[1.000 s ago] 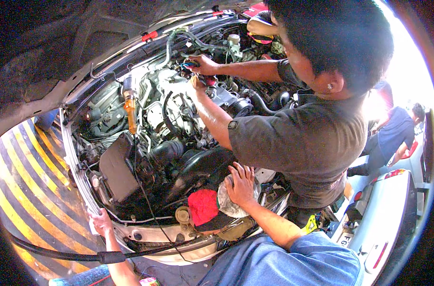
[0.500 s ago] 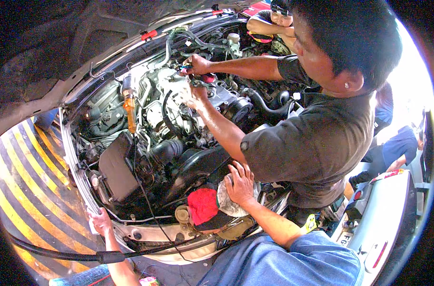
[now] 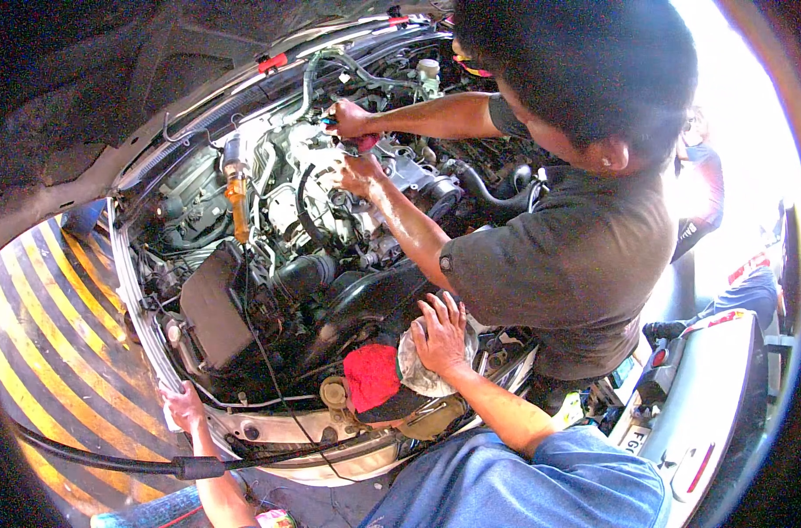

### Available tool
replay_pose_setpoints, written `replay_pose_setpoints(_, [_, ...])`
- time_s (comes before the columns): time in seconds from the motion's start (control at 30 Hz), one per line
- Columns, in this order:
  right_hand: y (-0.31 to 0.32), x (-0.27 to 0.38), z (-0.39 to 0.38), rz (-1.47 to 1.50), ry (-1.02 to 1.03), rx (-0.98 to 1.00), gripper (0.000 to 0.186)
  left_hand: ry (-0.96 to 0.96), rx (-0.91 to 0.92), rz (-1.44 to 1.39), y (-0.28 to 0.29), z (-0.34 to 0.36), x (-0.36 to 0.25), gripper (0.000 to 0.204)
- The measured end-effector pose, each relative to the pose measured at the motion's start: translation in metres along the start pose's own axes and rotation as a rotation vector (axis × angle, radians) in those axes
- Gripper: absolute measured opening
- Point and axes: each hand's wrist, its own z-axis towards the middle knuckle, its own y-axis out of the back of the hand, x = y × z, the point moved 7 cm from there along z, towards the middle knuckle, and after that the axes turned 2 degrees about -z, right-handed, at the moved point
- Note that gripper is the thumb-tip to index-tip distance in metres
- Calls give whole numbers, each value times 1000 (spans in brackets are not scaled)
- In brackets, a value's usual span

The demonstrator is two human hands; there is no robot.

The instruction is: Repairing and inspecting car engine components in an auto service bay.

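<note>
My left hand (image 3: 184, 408) is bent over the pale edge of the car body (image 3: 145, 339) at the front left corner, gripping it. My right hand (image 3: 440, 336) lies with fingers spread on a grimy white-grey cloth (image 3: 416, 368) at the front of the engine bay. Beside that cloth sits a red cloth (image 3: 370, 377) with a dark part under it. A co-worker in a dark shirt (image 3: 559, 246) leans in from the right. Both the co-worker's hands (image 3: 356, 172) are at the brightly lit top of the engine (image 3: 286, 207); what they hold is too small to make out.
An orange work lamp (image 3: 236, 198) hangs in the engine bay, its thin cord running forward. Overhead is the raised hood (image 3: 84, 97). A black hose (image 3: 110, 471) crosses in front of my left forearm. Yellow-striped floor lies left; a silver car (image 3: 717, 396) stands right.
The co-worker's head and shoulders have shifted left over the engine, covering a person at the far side. People in the right background have moved. My hands stay where they were.
</note>
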Motion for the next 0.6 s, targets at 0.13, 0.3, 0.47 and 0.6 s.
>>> replay_pose_setpoints(0.13, [1,-1,-1,5,-19,16,54,-2,-32,-14,-2,0,3,79])
replay_pose_setpoints(0.3, [1,-1,-1,106,-79,33,52,20,-2,-35,0,-1,1,78])
replay_pose_setpoints(0.47, [-2,-4,-2,232,-193,148,52,-2,-29,-36,9,-7,-8,75])
replay_pose_setpoints(0.6, [-2,-3,-2,197,-162,148,56,-9,-28,-42,12,-9,-10,73])
